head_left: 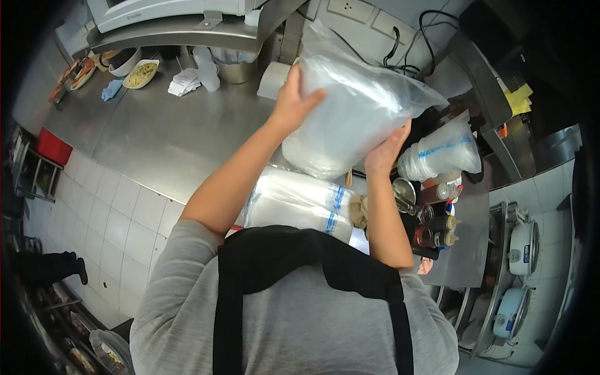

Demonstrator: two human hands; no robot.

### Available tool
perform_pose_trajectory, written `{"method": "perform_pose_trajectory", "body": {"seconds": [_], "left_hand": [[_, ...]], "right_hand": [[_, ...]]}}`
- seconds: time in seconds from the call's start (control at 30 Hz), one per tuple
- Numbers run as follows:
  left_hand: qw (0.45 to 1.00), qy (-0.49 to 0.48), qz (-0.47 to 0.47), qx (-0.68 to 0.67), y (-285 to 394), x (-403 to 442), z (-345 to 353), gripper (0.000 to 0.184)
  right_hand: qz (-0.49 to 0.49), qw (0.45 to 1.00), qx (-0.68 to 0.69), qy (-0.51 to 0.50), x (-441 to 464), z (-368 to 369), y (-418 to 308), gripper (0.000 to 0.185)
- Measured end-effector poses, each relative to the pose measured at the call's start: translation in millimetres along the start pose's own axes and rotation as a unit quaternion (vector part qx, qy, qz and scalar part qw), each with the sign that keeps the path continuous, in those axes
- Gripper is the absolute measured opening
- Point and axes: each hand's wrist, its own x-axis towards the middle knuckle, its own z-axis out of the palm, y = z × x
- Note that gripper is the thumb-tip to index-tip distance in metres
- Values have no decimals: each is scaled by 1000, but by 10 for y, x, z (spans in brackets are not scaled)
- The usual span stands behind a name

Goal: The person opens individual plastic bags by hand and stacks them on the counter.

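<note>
A brushed-steel counter (156,131) stretches toward ten o'clock. At one o'clock, the left hand (294,104) and right hand (385,153) clasp opposite sides of a bulky, translucent plastic bag (353,109), thumbs parted from fingers. It looks light, soft, slippery, best held around its filled body.

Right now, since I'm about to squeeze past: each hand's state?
Left hand: holding the plastic bag at its left.
Right hand: holding the same plastic bag, lower right.

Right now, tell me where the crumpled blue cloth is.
In the head view, the crumpled blue cloth lies on the steel counter, toward the upper left, just left of the dish of pale food.
</note>
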Motion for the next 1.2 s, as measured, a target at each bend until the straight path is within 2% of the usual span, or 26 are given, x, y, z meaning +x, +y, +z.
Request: {"method": "perform_pose_trajectory", "body": {"seconds": [0.07, 0.1, 0.13, 0.2, 0.3, 0.4, 0.43, 0.53, 0.63, 0.73, 0.77, 0.87, 0.9, 0.93, 1.0, 1.03, 1.1, 1.13, 1.17, 1.2], "left_hand": [[995, -59, -41, 66, 31, 17, 47, 75], [991, -89, -50, 88, -230, -29, -7, 87], [985, -117, -37, 125, -385, -160, -81, 83], [964, -173, -8, 200, -541, -460, -253, 76], [921, -178, -192, 288, -590, -681, -464, 70], [924, -128, -93, 348, -643, -845, -707, 59], [940, -104, -68, 317, -542, -888, -746, 49], [936, -115, -16, 332, -423, -935, -815, 47], [923, -249, -56, 287, -168, -998, -698, 57], [875, -369, 13, 311, -14, -1125, -588, 66], [874, -381, 51, 296, -149, -1196, -593, 70], [790, -497, -211, 290, 132, -1241, -548, 69], [783, -490, -253, 288, 173, -1275, -530, 57], [774, -525, -259, 243, 164, -1295, -534, 51], [747, -589, -270, 151, 133, -1339, -549, 39], [779, -579, -199, 135, 301, -1392, -502, 22], [795, -569, -178, 109, 517, -1436, -434, 17], [803, -564, -168, 96, 622, -1423, -418, 15], [819, -558, -99, 94, 757, -1352, -415, 11], [836, -521, -89, 145, 784, -1290, -468, 10]], "right_hand": [[-32, 997, -76, -4, -109, 51, 99, 76], [-40, 995, -87, -6, -243, 174, 163, 81], [-49, 994, -96, -6, -337, 244, 209, 86], [-56, 988, -141, -26, -423, 191, 245, 83], [-63, 973, -213, -58, -649, -47, 225, 78], [-116, 949, -258, -136, -1057, -267, 36, 66], [-144, 938, -267, -168, -1187, -343, -40, 62], [-185, 809, -441, -343, -1581, -414, -88, 39], [-216, 830, -400, -324, -1610, -413, -98, 13], [-246, 844, -359, -314, -1512, -357, -300, 11], [-247, 846, -349, -317, -1489, -357, -388, 14], [-251, 851, -323, -331, -1430, -364, -636, 21], [-252, 849, -317, -338, -1407, -368, -706, 23], [-255, 848, -310, -346, -1379, -356, -787, 24], [-194, 841, -310, -399, -1312, -281, -1002, 27], [-161, 836, -309, -423, -1285, -254, -1095, 28], [-138, 813, -314, -471, -1233, -243, -1208, 34], [-94, 811, -297, -496, -1193, -263, -1205, 35], [-49, 807, -282, -517, -1153, -285, -1202, 37], [28, 808, -246, -535, -1030, -390, -1156, 36]]}}
